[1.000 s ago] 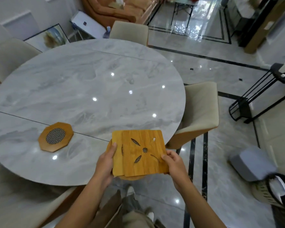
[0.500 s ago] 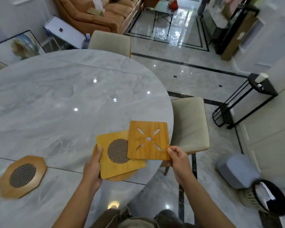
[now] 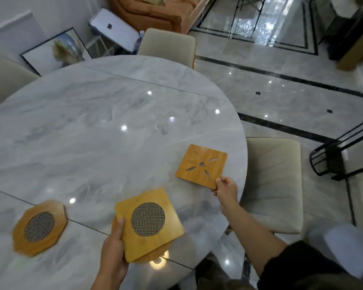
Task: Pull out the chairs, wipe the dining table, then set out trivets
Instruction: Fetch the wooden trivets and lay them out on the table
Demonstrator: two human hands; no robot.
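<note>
While the left hand [image 3: 113, 254] grips stacked trivets [image 3: 148, 223], the right hand [image 3: 225, 188] pinches a flower-cut trivet [image 3: 215, 167] — one corner.

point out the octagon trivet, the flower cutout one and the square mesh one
octagonal wooden trivet with mesh centre [image 3: 39, 226]: head view, on its mesh
square wooden trivet with flower cutout [image 3: 200, 175]: head view, wood below centre hole
square wooden trivet with round mesh insert [image 3: 148, 219]: head view, middle of mesh
</note>
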